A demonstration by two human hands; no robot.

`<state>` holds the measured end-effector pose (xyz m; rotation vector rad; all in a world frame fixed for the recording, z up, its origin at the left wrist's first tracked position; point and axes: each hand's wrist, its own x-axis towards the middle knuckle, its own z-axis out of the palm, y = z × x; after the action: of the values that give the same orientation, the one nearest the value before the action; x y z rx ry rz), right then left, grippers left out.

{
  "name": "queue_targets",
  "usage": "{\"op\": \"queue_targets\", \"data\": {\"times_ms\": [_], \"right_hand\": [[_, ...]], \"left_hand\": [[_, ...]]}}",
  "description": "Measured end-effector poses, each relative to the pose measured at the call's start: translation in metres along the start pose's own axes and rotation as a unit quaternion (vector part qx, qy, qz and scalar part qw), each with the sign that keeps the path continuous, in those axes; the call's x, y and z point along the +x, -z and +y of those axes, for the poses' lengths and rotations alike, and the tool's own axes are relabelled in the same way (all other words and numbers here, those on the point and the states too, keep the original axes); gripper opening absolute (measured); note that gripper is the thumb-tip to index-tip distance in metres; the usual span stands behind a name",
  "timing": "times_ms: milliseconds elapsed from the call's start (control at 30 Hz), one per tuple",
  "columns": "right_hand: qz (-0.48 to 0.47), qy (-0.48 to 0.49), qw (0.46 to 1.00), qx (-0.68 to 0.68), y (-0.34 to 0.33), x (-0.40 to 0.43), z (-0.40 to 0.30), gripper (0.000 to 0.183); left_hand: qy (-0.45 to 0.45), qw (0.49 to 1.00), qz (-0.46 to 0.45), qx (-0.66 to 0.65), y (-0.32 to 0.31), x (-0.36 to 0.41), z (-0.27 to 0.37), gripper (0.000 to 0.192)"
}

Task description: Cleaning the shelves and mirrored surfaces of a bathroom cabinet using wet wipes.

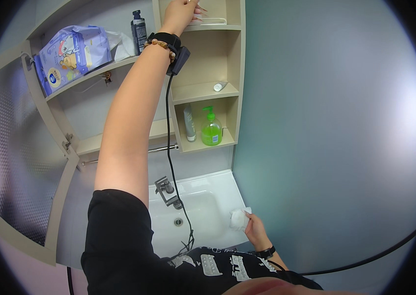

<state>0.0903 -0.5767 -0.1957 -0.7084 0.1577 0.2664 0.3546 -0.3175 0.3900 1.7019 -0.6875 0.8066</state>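
Note:
My left hand [181, 14] reaches up to the top compartment of the beige wall cabinet [204, 96], partly cut off by the picture's upper edge. Its fingers are curled beside a flat white object [213, 21] on that shelf. Something white shows at the fingers, but whether they hold it is unclear. Low on the right, my right hand [256, 230] pinches a crumpled white tissue or wipe [239, 219] beside the rim of the white washbasin [208, 217]. Below the left hand, a small tube with a white cap [220, 86] lies in the middle compartment.
A pump bottle of green liquid [211, 129] and a grey tube [190, 125] stand on the bottom shelf. A purple wipes pack [75, 55] and a dark pump bottle [139, 31] occupy the left shelf. The cabinet door [20, 147] hangs open; a frosted panel [326, 140] borders the right. A black cable [169, 147] dangles.

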Motion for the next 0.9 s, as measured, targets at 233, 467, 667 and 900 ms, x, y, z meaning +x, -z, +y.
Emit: {"op": "queue_targets", "data": {"times_ms": [233,467,667,900], "right_hand": [[0.012,0.017,0.998,-0.053,0.013,0.004,0.008,0.037],[0.007,0.019,0.998,-0.059,0.003,0.008,0.011,0.031],[0.012,0.048,0.995,-0.090,-0.006,0.012,0.017,0.027],[0.003,0.028,0.988,-0.154,-0.046,0.013,0.011,0.025]], "left_hand": [[-0.085,0.992,0.077,-0.059,0.010,-0.001,-0.005,0.026],[-0.086,0.983,0.060,-0.148,0.021,-0.025,0.024,0.025],[-0.095,0.973,0.055,-0.201,0.050,-0.061,0.048,0.024],[-0.141,0.967,0.055,-0.205,0.112,-0.132,0.078,0.023]]}}
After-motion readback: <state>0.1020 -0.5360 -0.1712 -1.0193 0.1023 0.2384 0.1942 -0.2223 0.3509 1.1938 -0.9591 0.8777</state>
